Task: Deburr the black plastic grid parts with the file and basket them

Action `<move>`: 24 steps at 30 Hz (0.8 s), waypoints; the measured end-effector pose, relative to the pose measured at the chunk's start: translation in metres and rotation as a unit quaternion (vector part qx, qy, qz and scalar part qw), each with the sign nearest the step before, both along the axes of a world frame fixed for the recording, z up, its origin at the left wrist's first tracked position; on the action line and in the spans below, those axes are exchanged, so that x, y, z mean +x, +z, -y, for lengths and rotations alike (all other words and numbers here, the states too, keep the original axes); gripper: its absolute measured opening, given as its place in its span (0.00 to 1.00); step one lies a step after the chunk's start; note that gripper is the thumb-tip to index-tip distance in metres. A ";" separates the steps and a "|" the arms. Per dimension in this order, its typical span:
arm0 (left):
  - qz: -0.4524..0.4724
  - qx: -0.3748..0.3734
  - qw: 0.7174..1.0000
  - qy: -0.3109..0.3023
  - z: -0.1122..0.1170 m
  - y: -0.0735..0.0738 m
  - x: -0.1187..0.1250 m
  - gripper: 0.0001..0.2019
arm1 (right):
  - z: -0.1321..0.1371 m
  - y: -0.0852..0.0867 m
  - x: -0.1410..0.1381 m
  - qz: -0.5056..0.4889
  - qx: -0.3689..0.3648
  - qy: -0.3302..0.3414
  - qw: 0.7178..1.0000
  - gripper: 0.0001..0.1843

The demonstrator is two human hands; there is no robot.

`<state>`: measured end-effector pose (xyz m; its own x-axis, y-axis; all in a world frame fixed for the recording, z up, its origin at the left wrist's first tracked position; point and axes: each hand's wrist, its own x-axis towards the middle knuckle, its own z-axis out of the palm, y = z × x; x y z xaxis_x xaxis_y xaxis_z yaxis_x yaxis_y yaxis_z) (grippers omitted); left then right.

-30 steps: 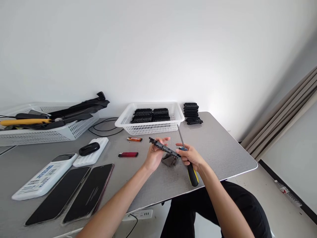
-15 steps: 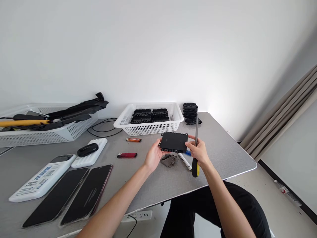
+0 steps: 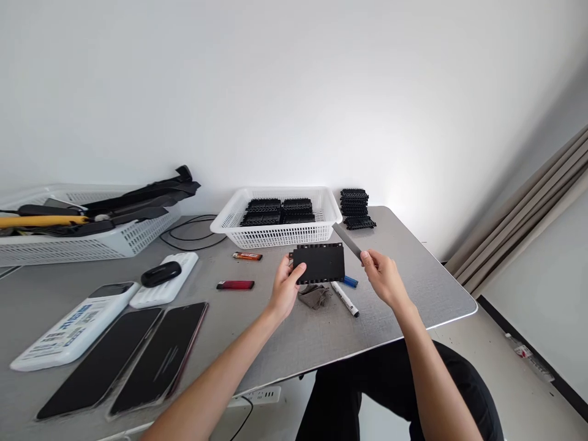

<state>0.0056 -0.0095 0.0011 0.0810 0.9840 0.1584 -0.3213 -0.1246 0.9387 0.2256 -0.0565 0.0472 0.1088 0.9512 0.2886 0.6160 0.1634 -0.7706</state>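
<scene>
My left hand (image 3: 286,286) grips a flat black plastic plate (image 3: 318,263) by its left side, thumb on top. The plate has small notches and tabs along its long edges and is held above the table. In my right hand (image 3: 383,277) is a flat file (image 3: 348,241), its grey blade pointing up and left toward the plate's upper right corner. The fingers hide the file's handle. Below the plate lie a crumpled grey cloth (image 3: 315,296), a white marker (image 3: 345,299) and a blue lighter (image 3: 350,282).
A white basket (image 3: 278,236) holds several black plates, with a stack of similar plates (image 3: 354,208) to its right. An orange lighter (image 3: 247,256), a red lighter (image 3: 235,285), phones (image 3: 158,361), power banks (image 3: 76,327) and a second basket (image 3: 122,244) are leftward.
My right hand has let go of the plate and moved right, and the file has swung from upright to slanting left. My left thumb now lies over the plate, which has shifted slightly left.
</scene>
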 end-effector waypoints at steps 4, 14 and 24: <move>0.025 0.012 1.000 -0.005 0.000 -0.002 0.002 0.16 | -0.001 -0.002 0.001 0.070 0.007 0.012 0.997 0.25; -0.003 0.053 0.997 -0.048 0.001 -0.007 0.000 0.20 | -0.004 -0.015 -0.018 0.178 -0.014 -0.022 0.984 0.29; -0.059 0.079 0.994 -0.056 0.001 -0.011 -0.001 0.17 | -0.006 -0.020 -0.017 0.217 -0.017 -0.041 0.975 0.30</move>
